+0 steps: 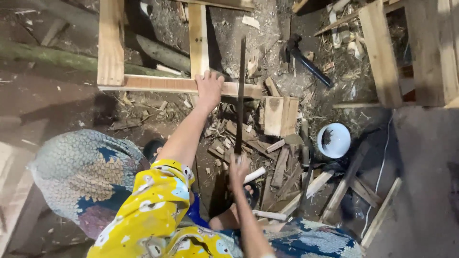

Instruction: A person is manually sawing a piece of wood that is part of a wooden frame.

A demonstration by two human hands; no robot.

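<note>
So the thing being worked is a pale wooden frame made of flat planks nailed together (181, 85), lying low over a dirt floor (62, 102). A long dark handsaw blade (240, 95) stands edge-on to the camera, and it crosses the frame's front rail just right of where an upright plank meets that rail. Looks to me like it's set across the rail for a cut there.

The left hand (209, 88) is pressed flat on the front rail, fingers spread over the top edge, right beside the blade. My guess is that it's pinning the frame so it doesn't skid around. The right hand (239, 167) is nearer the body and lower, wrapped tight round the saw's handle end. The grip itself is hidden under the fingers.

So the frame sits out ahead at arm's length, with one hand on it and the other behind it on the tool.

Around all that the floor is covered in short wood offcuts and shavings (267, 153). A small pale wooden block (280, 116) lies just right of the blade, a dark-handled hammer (306, 59) lies farther out, and a white round bowl (333, 140) sits to the right. Another pale wooden pallet-like frame (420, 52) is at the right edge.
</note>
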